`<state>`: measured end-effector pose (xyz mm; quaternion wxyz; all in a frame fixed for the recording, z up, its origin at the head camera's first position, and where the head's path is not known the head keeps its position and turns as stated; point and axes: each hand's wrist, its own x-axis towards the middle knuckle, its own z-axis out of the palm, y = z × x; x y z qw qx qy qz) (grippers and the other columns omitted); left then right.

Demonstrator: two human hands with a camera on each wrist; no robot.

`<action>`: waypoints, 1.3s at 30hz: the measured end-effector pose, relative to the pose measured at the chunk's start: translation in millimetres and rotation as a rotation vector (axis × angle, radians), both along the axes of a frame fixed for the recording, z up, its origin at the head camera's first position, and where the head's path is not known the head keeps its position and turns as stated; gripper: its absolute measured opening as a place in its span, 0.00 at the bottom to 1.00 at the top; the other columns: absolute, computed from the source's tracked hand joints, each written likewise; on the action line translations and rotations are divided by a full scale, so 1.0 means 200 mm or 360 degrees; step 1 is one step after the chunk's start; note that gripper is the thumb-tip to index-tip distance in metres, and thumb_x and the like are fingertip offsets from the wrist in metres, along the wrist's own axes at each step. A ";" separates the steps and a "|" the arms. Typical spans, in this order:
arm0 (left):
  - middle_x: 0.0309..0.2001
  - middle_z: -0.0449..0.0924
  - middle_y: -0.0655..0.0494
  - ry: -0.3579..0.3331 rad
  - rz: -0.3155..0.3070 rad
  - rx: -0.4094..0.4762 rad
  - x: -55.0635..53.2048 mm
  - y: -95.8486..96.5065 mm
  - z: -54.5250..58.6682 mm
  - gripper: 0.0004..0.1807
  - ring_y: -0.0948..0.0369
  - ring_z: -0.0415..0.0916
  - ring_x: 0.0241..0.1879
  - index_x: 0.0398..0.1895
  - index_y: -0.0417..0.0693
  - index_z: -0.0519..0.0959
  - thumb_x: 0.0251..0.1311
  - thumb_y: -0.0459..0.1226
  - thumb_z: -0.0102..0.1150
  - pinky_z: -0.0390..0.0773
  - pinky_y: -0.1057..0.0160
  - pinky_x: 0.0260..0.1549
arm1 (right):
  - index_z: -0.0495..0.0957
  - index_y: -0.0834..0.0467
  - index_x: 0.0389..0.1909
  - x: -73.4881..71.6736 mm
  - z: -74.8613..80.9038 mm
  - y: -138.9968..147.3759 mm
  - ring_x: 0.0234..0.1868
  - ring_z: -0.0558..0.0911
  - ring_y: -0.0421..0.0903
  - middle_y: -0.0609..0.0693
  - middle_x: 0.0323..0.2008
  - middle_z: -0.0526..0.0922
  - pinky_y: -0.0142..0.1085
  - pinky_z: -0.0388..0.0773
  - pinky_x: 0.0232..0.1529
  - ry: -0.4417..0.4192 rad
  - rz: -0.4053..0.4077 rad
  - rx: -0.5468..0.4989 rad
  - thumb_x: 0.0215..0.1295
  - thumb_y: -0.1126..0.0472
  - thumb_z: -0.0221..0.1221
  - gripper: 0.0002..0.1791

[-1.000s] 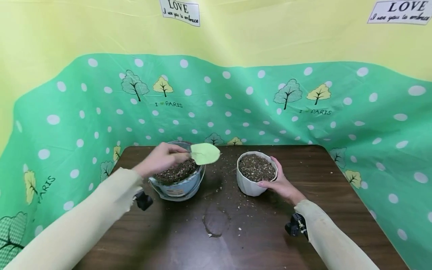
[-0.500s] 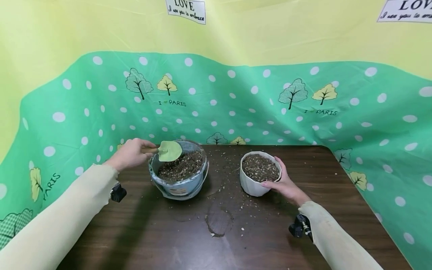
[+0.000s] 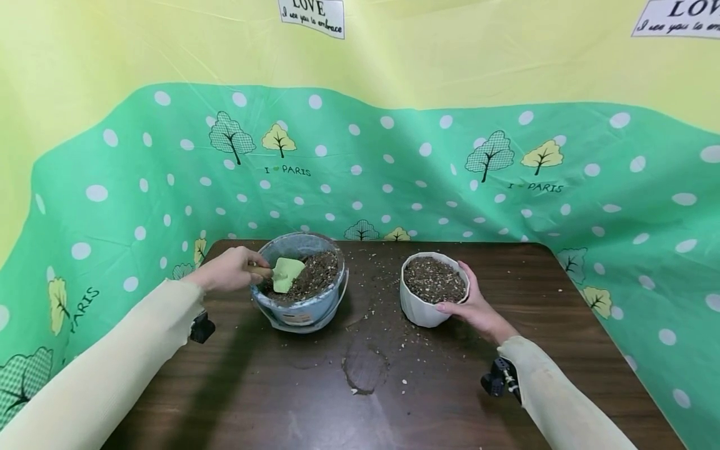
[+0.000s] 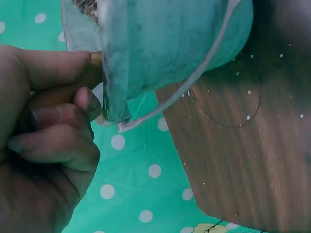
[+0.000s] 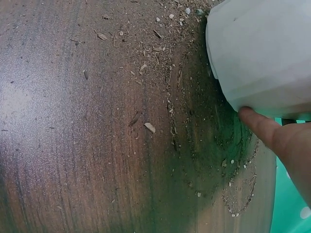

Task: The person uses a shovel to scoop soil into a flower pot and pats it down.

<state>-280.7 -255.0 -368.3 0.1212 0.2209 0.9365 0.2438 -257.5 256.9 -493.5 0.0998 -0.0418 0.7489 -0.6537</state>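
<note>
In the head view my left hand (image 3: pixel 232 270) grips the wooden handle of a small trowel (image 3: pixel 288 274) with a light green blade. The blade is over the bucket, its lower edge at the dark soil (image 3: pixel 317 275). Blue-grey and round, the bucket (image 3: pixel 304 312) stands at the table's back left. The left wrist view shows curled fingers around the handle (image 4: pixel 63 92) beside the bucket's rim. My right hand (image 3: pixel 477 310) holds a white faceted flowerpot (image 3: pixel 419 306) by its right side, thumb near the front rim. Soil (image 3: pixel 435 279) fills the pot nearly to its rim.
Both containers stand on a dark wooden table (image 3: pixel 450 394). Crumbs of soil and a ring-shaped soil mark (image 3: pixel 360 390) lie between and in front of them. A green and yellow printed curtain (image 3: pixel 382 162) hangs behind. The bucket's handle (image 4: pixel 194 77) hangs down its side.
My left hand has moved left with the trowel, then lowered so the blade is at the bucket's soil. My right hand still holds the flowerpot in place. The head view has shifted slightly.
</note>
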 end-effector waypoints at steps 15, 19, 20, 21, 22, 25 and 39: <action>0.17 0.71 0.57 -0.0288 0.0166 0.0255 0.01 0.02 -0.02 0.19 0.63 0.60 0.15 0.38 0.38 0.83 0.66 0.48 0.62 0.64 0.62 0.18 | 0.25 0.43 0.77 0.00 -0.01 0.01 0.68 0.56 0.65 0.62 0.74 0.33 0.41 0.74 0.48 -0.0021 0.0014 -0.0019 0.61 0.66 0.66 0.63; 0.20 0.76 0.54 -0.0248 0.0062 0.0219 0.01 0.06 -0.02 0.19 0.63 0.63 0.16 0.38 0.39 0.82 0.68 0.48 0.60 0.65 0.62 0.19 | 0.25 0.43 0.77 0.00 -0.01 0.01 0.67 0.57 0.66 0.62 0.74 0.33 0.41 0.75 0.48 -0.0028 0.0002 -0.0041 0.61 0.67 0.66 0.63; 0.21 0.77 0.54 -0.0254 0.0032 0.0206 0.01 0.06 -0.02 0.18 0.63 0.63 0.17 0.38 0.39 0.82 0.68 0.48 0.60 0.65 0.62 0.19 | 0.24 0.43 0.77 0.00 -0.01 0.01 0.67 0.57 0.66 0.62 0.74 0.33 0.41 0.75 0.48 -0.0030 0.0006 -0.0043 0.61 0.67 0.66 0.63; 0.21 0.77 0.53 -0.0272 0.0018 0.0198 0.01 0.06 -0.01 0.17 0.62 0.63 0.17 0.38 0.39 0.83 0.68 0.47 0.60 0.64 0.62 0.19 | 0.24 0.43 0.77 0.00 -0.01 0.01 0.67 0.58 0.66 0.63 0.74 0.33 0.41 0.75 0.48 -0.0032 0.0010 -0.0045 0.61 0.67 0.66 0.63; 0.22 0.78 0.52 -0.0289 0.0008 0.0199 0.01 0.06 -0.01 0.16 0.62 0.64 0.18 0.39 0.40 0.84 0.68 0.46 0.60 0.64 0.62 0.19 | 0.24 0.43 0.77 -0.01 -0.01 0.01 0.67 0.58 0.66 0.63 0.74 0.33 0.41 0.75 0.48 -0.0031 0.0012 -0.0044 0.61 0.66 0.66 0.63; 0.25 0.80 0.50 -0.0317 0.0005 0.0200 0.02 0.07 0.00 0.15 0.60 0.69 0.21 0.42 0.40 0.85 0.69 0.44 0.60 0.65 0.62 0.20 | 0.25 0.43 0.77 -0.01 -0.01 0.01 0.66 0.58 0.66 0.63 0.74 0.33 0.41 0.75 0.48 -0.0030 0.0011 -0.0042 0.61 0.67 0.66 0.63; 0.40 0.83 0.46 -0.0007 0.0285 0.0170 0.08 0.20 -0.11 0.13 0.58 0.80 0.32 0.47 0.39 0.83 0.68 0.39 0.62 0.77 0.58 0.29 | 0.24 0.44 0.77 0.00 0.00 0.00 0.68 0.54 0.66 0.63 0.74 0.34 0.50 0.72 0.52 -0.0046 0.0008 -0.0039 0.61 0.66 0.67 0.64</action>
